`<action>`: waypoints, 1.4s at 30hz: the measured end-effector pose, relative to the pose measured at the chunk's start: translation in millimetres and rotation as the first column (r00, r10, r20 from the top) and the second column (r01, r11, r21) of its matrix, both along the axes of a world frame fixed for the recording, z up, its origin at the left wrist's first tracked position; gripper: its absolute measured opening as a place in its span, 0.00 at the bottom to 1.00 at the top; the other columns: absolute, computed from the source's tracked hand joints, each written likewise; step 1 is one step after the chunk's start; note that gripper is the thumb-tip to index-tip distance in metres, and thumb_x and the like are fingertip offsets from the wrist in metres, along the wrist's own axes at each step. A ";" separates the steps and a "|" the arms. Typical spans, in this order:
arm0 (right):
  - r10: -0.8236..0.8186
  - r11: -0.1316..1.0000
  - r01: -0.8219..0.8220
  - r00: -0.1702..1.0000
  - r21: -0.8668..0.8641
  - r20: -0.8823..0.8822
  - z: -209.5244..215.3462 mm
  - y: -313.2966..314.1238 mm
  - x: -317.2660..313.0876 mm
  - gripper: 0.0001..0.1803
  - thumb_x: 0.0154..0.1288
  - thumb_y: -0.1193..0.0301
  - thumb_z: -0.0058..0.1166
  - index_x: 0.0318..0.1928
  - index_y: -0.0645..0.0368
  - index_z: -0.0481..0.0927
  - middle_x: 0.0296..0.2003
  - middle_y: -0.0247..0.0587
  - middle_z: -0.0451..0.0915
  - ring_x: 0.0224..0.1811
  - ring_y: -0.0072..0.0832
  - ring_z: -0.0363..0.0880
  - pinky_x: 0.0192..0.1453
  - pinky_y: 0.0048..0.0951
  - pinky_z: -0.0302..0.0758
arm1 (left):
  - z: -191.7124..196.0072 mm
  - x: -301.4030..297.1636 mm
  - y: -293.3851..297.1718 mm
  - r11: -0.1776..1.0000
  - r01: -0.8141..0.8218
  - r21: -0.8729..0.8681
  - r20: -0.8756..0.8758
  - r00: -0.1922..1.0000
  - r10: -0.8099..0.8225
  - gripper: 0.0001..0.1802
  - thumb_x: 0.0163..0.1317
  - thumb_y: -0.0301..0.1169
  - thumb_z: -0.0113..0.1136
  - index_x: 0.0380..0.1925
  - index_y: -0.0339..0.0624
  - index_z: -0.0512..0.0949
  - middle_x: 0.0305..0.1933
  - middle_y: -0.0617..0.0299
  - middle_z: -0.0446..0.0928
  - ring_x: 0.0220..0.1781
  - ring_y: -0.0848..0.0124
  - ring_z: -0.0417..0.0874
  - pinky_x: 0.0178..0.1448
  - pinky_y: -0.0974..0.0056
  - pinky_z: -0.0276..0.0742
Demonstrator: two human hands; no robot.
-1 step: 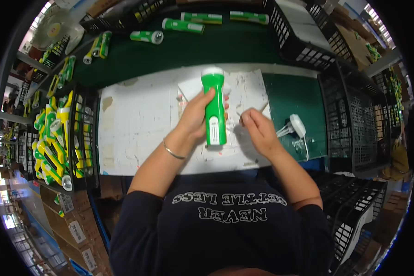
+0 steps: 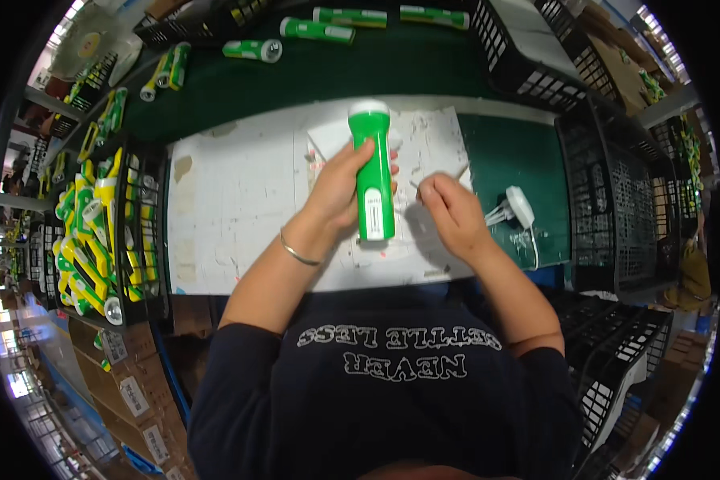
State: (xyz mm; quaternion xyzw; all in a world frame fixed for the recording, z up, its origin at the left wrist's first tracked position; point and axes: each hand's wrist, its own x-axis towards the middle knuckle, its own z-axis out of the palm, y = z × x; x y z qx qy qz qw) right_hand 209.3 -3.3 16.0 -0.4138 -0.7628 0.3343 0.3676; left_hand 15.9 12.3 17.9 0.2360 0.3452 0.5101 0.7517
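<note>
Left hand (image 2: 340, 188) wrapped its fingers round the green flashlight (image 2: 373, 172), held over the white work mat (image 2: 232, 192) near its far edge. Right hand (image 2: 448, 210) pinched a thin stick (image 2: 462, 171), possibly a tool.

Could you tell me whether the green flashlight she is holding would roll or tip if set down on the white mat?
The flashlight looks rounded, so lying flat it would probably roll. Stood on its narrow end it would likely tip. The left hand wraps it easily, suggesting light, stiff plastic.
</note>
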 end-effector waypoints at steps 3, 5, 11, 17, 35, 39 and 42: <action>-0.033 0.944 -0.052 0.967 0.327 0.252 18.6 1.3 -13.8 0.06 0.59 0.67 0.51 0.32 0.55 0.75 0.28 0.36 0.74 0.23 0.37 0.74 0.25 0.32 0.72 | 2.6 -1.7 -0.8 0.995 -0.003 0.095 -0.094 0.995 0.012 0.19 0.67 0.38 0.46 0.53 0.41 0.64 0.43 0.54 0.73 0.39 0.67 0.77 0.41 0.62 0.77; -0.071 0.911 -0.085 0.932 0.405 0.354 21.1 -1.3 -23.4 0.05 0.56 0.67 0.53 0.29 0.53 0.74 0.26 0.35 0.72 0.20 0.35 0.74 0.21 0.32 0.71 | 1.4 1.1 -5.2 0.994 -0.004 0.111 -0.156 0.987 0.022 0.19 0.67 0.38 0.45 0.54 0.41 0.64 0.42 0.55 0.73 0.40 0.68 0.76 0.43 0.62 0.77; 0.007 0.829 -0.297 0.853 0.473 0.523 22.9 -12.5 -26.4 0.08 0.52 0.67 0.56 0.24 0.53 0.70 0.23 0.36 0.70 0.17 0.32 0.72 0.20 0.30 0.70 | -0.2 -2.5 -14.4 0.980 0.010 0.200 -0.271 0.961 0.045 0.19 0.69 0.41 0.41 0.53 0.42 0.64 0.41 0.58 0.73 0.42 0.70 0.75 0.45 0.65 0.75; 0.275 0.810 -0.452 0.856 0.374 0.439 17.0 -39.3 -18.7 0.14 0.47 0.64 0.61 0.23 0.53 0.68 0.21 0.35 0.66 0.16 0.34 0.70 0.20 0.33 0.68 | -3.9 -15.2 -10.8 0.995 -0.073 0.066 -0.074 0.994 0.078 0.18 0.68 0.43 0.43 0.50 0.42 0.66 0.39 0.56 0.73 0.35 0.67 0.77 0.40 0.61 0.78; 0.126 0.935 -0.110 0.992 -0.338 0.028 36.7 39.6 -8.7 0.32 0.48 0.68 0.65 0.55 0.58 0.68 0.30 0.28 0.71 0.26 0.12 0.65 0.27 0.15 0.61 | 10.2 -20.5 -36.4 0.814 0.397 0.423 -0.803 0.581 0.134 0.32 0.59 0.36 0.56 0.60 0.38 0.58 0.46 0.48 0.72 0.44 0.56 0.77 0.49 0.58 0.73; 0.308 0.857 -0.328 0.944 -0.398 -0.116 33.7 41.0 3.0 0.36 0.42 0.64 0.70 0.55 0.51 0.69 0.30 0.28 0.74 0.27 0.15 0.66 0.31 0.17 0.63 | 42.2 -43.4 -44.9 0.716 0.659 0.231 -0.968 0.083 0.236 0.28 0.48 0.30 0.61 0.52 0.38 0.68 0.46 0.49 0.74 0.45 0.54 0.77 0.50 0.60 0.73; 0.243 0.848 -0.293 0.956 -0.443 -0.167 35.0 39.6 10.5 0.38 0.39 0.68 0.71 0.56 0.51 0.69 0.33 0.29 0.74 0.20 0.09 0.51 0.23 0.13 0.52 | 43.3 -70.0 -50.2 0.741 0.657 0.141 -0.984 0.010 0.178 0.23 0.46 0.29 0.59 0.46 0.36 0.72 0.42 0.50 0.76 0.43 0.54 0.77 0.49 0.60 0.74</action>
